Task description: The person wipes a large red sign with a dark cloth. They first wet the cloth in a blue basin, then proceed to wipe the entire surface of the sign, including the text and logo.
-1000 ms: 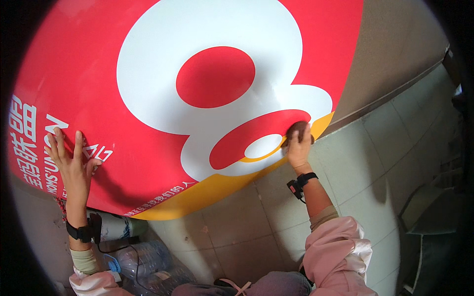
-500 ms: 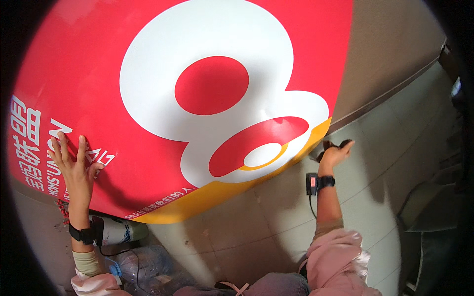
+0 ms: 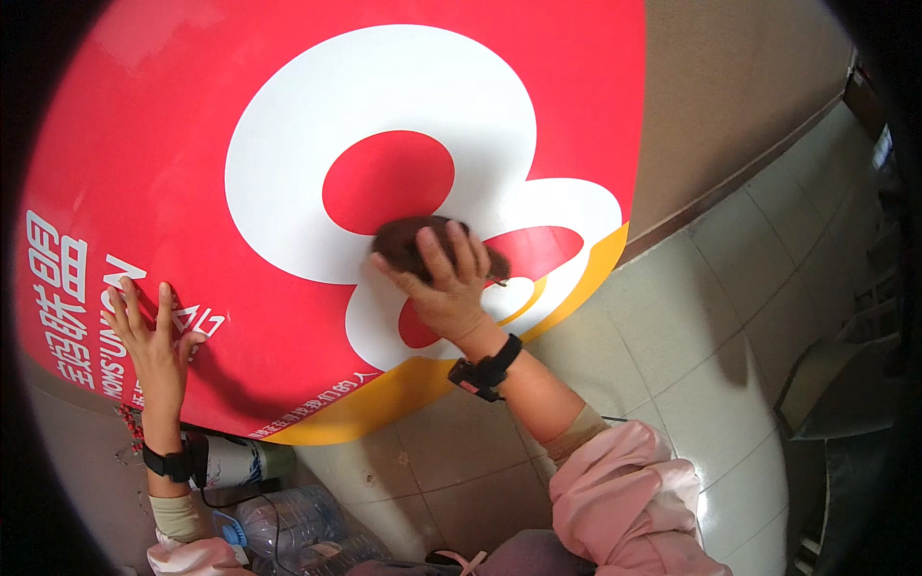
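A large red panel (image 3: 259, 355) with a white rounded figure and an orange lower edge fills most of the view. My left hand (image 3: 154, 346) lies flat on its lower left, fingers spread over white lettering, holding nothing. On the white figure, my right hand (image 3: 447, 288) presses a bunched dark brown cloth (image 3: 400, 242) against the panel, fingers bent over it. Part of the cloth is hidden under the fingers, and its far end sticks out to the right of them.
Beneath the panel's lower left are clear plastic bottles (image 3: 293, 518) and a white-and-blue patterned container (image 3: 229, 461). Pale floor tiles (image 3: 691, 317) run along the brown wall (image 3: 740, 96) on the right. A dark folded object (image 3: 840, 394) stands at the right edge.
My right hand has moved left from beside the panel's lower right edge onto the white figure, bringing the cloth against the surface. The left hand stays on the panel.
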A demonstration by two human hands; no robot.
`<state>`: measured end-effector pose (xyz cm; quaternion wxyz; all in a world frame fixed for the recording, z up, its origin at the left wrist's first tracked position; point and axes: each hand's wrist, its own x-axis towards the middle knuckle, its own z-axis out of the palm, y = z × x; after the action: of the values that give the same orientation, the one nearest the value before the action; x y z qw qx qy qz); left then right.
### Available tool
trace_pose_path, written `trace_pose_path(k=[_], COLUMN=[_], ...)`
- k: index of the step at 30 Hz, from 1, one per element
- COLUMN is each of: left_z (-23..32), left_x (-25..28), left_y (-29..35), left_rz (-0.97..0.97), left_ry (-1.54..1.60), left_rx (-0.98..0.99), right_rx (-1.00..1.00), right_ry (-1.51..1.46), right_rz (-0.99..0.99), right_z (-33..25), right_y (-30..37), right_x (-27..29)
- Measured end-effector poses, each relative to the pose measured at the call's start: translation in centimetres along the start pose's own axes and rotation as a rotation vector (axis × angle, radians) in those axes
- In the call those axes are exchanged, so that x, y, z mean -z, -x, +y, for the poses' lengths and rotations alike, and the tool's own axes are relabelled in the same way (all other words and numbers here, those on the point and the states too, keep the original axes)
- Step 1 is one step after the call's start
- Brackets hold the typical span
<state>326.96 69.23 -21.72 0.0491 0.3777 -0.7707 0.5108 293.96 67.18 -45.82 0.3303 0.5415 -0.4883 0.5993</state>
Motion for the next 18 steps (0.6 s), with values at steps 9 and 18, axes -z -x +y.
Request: trace_pose_path(k=[9,18], left_z=[-0.3,-0.1], left_x=[-0.3,-0.1], left_y=[0.0,-0.2], left_rz=[0.028,0.046], left_ry=[0.022,0.011], left_rx=[-0.019,-0.042], right_rx=[-0.703,-1.742], right_ry=[0.159,-0.152], right_rz=[0.004,-0.038], right_z=[15.0,20.2], right_y=[5.3,19.6], right_x=[3.0,7.0])
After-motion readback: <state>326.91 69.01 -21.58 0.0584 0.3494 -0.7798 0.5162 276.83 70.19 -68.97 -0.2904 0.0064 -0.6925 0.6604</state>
